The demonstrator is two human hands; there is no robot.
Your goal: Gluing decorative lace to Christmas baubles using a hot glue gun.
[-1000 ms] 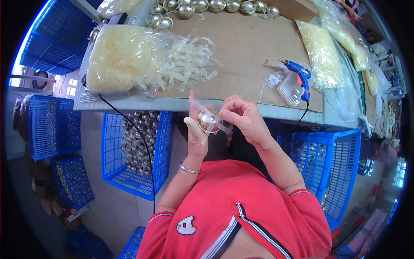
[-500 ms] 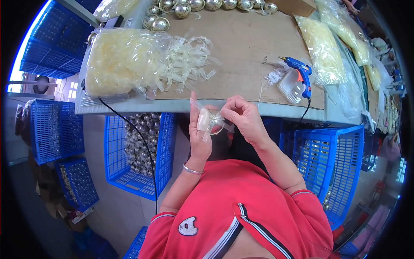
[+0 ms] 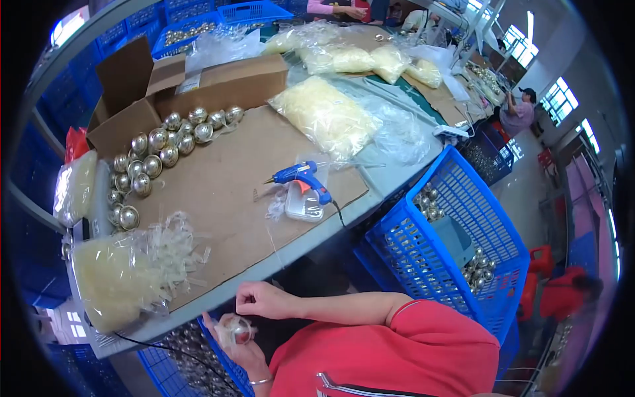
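Low in the head view, my left hand (image 3: pixel 246 356) cradles a shiny ornament ball (image 3: pixel 243 333) with a pale sheer ribbon bow (image 3: pixel 228 329) on it. Just above and apart from the ball is my right hand (image 3: pixel 266 300), fingers curled together; whatever they may hold is hidden. Both hands are at the near table edge. Beyond them on the cardboard sheet (image 3: pixel 218 205) lie a blue glue gun (image 3: pixel 299 175) and a small clear plastic box (image 3: pixel 304 204). To the left, loose ribbon bows (image 3: pixel 175 255) spill from a clear bag (image 3: pixel 112 278) of pale bows.
Several gold-silver balls (image 3: pixel 157 139) line the back left beside an open carton (image 3: pixel 225 83). A filled bag (image 3: pixel 324 116) lies at the far side. Blue baskets of balls stand right (image 3: pixel 486 218) and below left (image 3: pixel 159 374). Another person (image 3: pixel 519 112) sits far right.
The view has swung right and up, so more of the table and room shows. My right hand has come away from the bow and ball, which stay in my left hand.
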